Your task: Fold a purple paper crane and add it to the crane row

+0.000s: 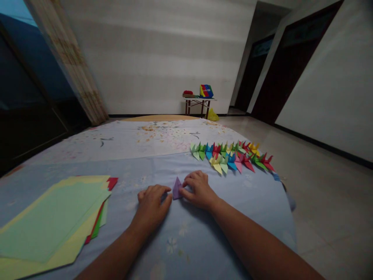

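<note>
A small purple folded paper (pixel 176 189) stands out on the blue cloth between my hands, its pointed end away from me. My right hand (pixel 199 189) pinches its right edge, thumb low and curled fingers above. Just left of the paper is my left hand (pixel 153 204), thumb and forefinger apart, their tips close to its left edge without a visible grip. Beyond my right hand, several folded paper cranes (pixel 231 160) in green, blue, red, yellow and pink sit in two rows.
To the left lies a stack of coloured paper sheets (pixel 55 217), pale green on top. A floral tablecloth (pixel 140 140) covers the table, whose edge curves away at right. Near the far wall, a small table (pixel 201 99) holds a colourful box (pixel 206 91); a yellow bag (pixel 212 115) rests beside it.
</note>
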The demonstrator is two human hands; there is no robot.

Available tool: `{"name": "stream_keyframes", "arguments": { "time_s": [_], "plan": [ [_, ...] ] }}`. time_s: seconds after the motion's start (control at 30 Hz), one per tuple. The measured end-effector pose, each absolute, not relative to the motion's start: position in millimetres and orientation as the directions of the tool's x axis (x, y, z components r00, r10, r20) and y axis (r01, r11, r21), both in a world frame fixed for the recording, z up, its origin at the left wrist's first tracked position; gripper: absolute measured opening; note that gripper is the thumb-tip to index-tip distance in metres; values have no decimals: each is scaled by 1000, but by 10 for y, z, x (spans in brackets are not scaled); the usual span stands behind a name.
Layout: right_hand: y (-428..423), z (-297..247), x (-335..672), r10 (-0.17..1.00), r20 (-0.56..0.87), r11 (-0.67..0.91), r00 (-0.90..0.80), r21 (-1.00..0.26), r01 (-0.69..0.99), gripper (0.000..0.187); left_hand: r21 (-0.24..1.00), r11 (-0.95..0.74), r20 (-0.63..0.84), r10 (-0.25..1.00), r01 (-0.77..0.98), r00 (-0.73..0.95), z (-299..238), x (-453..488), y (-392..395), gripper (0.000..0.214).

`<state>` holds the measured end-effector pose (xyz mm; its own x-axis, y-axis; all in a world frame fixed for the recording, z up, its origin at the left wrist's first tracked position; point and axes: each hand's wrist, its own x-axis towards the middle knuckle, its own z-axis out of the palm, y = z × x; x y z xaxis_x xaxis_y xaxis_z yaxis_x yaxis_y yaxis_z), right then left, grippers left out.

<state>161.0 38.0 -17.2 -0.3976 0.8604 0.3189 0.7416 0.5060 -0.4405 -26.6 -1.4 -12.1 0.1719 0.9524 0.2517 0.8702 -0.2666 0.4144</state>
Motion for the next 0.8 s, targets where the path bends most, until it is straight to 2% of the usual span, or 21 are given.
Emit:
{"name": "stream_keyframes", "arguments": {
  "time_s": [0.23,0.8],
  "plan": [
    [376,-226,1649,846,294,534,-446,-465,706,20,406,-272,216,956,872,197,-125,-245,-25,19],
    [410,-259,1613,859,275,512,-433,-482,710,18,405,-280,232,952,870,199,-158,-245,31,18]
  ]
}}
